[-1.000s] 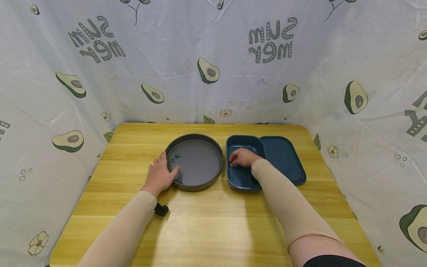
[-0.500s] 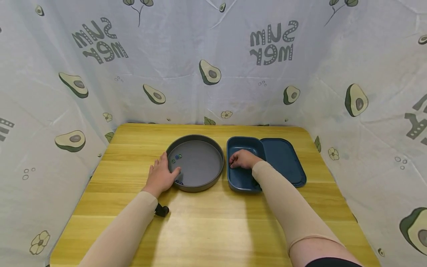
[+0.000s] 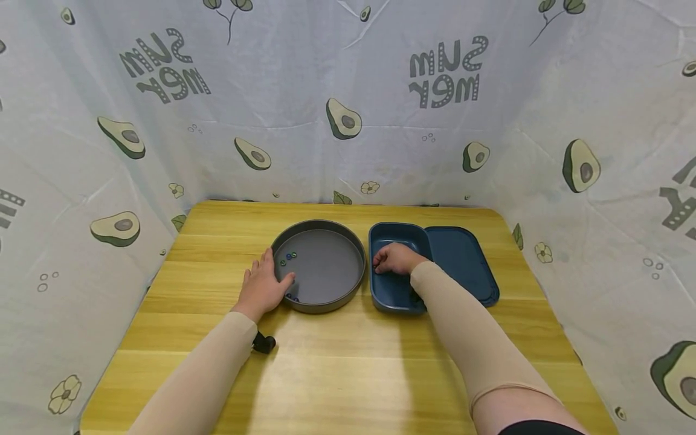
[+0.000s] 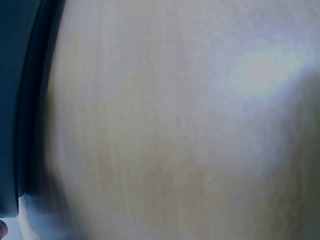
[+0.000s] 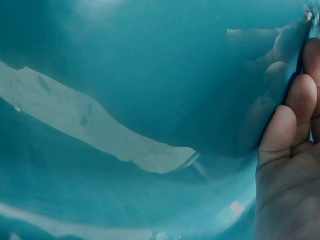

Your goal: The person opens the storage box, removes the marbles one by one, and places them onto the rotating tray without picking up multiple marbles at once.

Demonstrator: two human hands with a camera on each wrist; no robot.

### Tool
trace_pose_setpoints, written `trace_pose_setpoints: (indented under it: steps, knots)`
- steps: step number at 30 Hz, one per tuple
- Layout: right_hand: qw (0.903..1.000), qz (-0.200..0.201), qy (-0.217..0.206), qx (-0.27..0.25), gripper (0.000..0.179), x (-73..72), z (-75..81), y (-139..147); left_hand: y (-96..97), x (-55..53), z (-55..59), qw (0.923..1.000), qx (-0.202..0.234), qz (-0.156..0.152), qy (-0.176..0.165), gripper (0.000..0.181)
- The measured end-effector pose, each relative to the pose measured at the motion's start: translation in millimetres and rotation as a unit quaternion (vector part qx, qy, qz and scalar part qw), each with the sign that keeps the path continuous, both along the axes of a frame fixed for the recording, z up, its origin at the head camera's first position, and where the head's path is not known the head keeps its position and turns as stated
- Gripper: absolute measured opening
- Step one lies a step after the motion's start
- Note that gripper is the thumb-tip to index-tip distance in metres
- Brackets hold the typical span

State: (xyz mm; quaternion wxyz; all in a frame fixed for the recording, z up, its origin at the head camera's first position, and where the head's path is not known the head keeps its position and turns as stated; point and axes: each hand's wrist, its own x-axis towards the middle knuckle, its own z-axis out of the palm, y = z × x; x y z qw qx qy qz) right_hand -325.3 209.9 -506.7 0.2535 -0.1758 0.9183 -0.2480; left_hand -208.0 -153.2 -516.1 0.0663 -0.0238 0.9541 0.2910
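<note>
My left hand (image 3: 261, 287) lies against the left side of a round grey pan (image 3: 326, 266), fingers straight along the outside and thumb over the rim. Several small glass marbles (image 3: 289, 256) sit in the pan near that hand. The pan's dark side (image 4: 20, 100) runs down the left wrist view. Inside a blue rectangular box (image 3: 399, 302), my right hand (image 3: 396, 258) has its fingers curled at the left wall. A small glassy marble (image 5: 309, 15) shows at its fingertips in the right wrist view, mostly hidden by the fingers (image 5: 279, 127).
To the right of the box lies its flat blue lid (image 3: 462, 260), partly behind the box edge. Pan and box stand side by side on a wooden table (image 3: 337, 374). A black device (image 3: 264, 344) shows beside the left wrist. A patterned curtain (image 3: 293, 121) surrounds the table.
The head view has shifted slightly. Both hands keep almost the same places. A small green spot seen earlier at the box's front left no longer shows.
</note>
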Motion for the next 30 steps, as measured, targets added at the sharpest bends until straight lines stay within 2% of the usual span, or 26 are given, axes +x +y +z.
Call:
trace_pose_setpoints:
  steps: [14,24,30]
  knots:
    - [0.9999,0.014,0.003,-0.005,0.014,-3.6,9.1,0,2.0,1.1,-0.7,1.0000,0.000,0.003,-0.002,0.099]
    - [0.9982,-0.015,0.034,-0.047,0.016,-2.3,33.3,3,0.0,-0.2,-2.1,1.0000,0.001,0.004,0.002,0.099]
    - [0.9977,-0.012,0.040,-0.054,0.022,-3.5,46.7,-4,-1.1,-2.5,-3.8,1.0000,-0.003,0.002,0.003,0.099]
